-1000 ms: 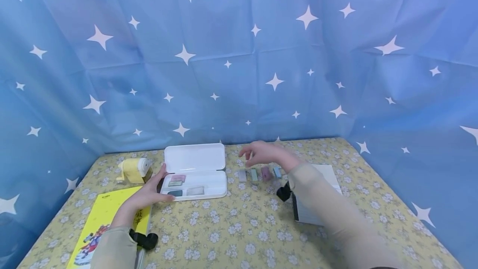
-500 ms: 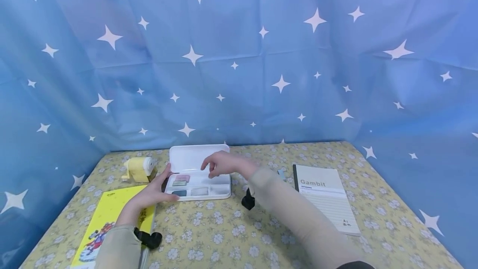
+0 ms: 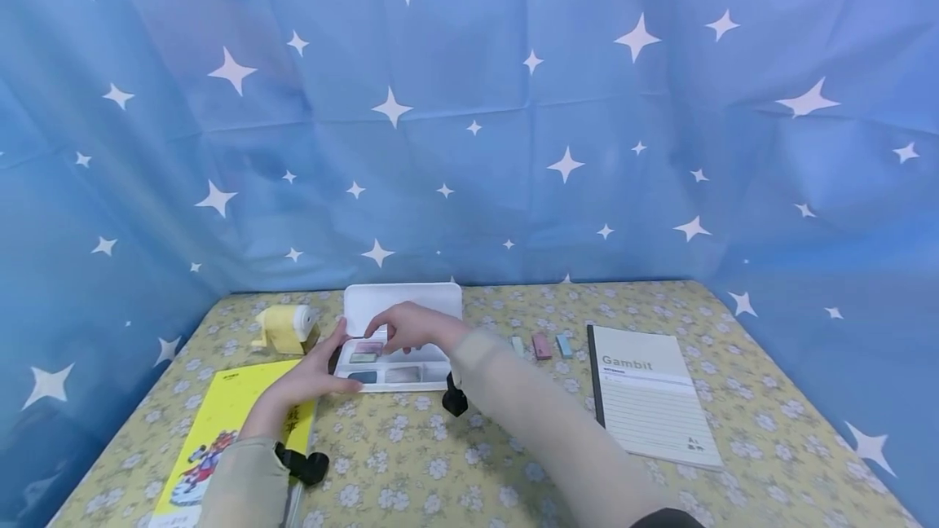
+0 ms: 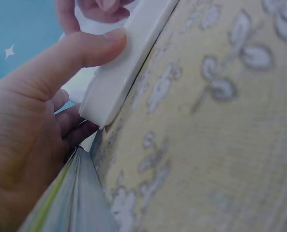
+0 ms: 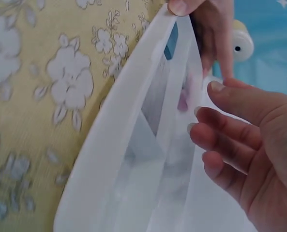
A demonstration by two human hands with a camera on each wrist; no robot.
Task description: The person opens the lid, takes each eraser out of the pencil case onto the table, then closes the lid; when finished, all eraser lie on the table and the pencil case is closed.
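A white pencil case (image 3: pixel 396 388) stands with its lid raised at the back of the table. My left hand (image 3: pixel 315 377) grips its left end, thumb (image 4: pixel 109 46) on the front rim and fingers round the end. Inside, a pink eraser (image 3: pixel 369 347) and a greenish eraser (image 3: pixel 363 358) lie in the rear compartment. The front one holds a dark teal block (image 3: pixel 362 377) and a pale grey block (image 3: pixel 403 374). Over the case hovers my right hand (image 3: pixel 414 324), fingers loosely bent, nothing visible between them in the right wrist view.
To the right of the case lie a pale green eraser (image 3: pixel 517 346), a pink eraser (image 3: pixel 541 346) and a blue eraser (image 3: pixel 563 346). A Gambit notebook (image 3: pixel 653 398) is farther right. At left are a yellow pencil sharpener (image 3: pixel 284 328) and a yellow book (image 3: pixel 220 406).
My right hand has moved left from above the loose erasers to over the open pencil case. My left hand keeps its grip on the case's left end.
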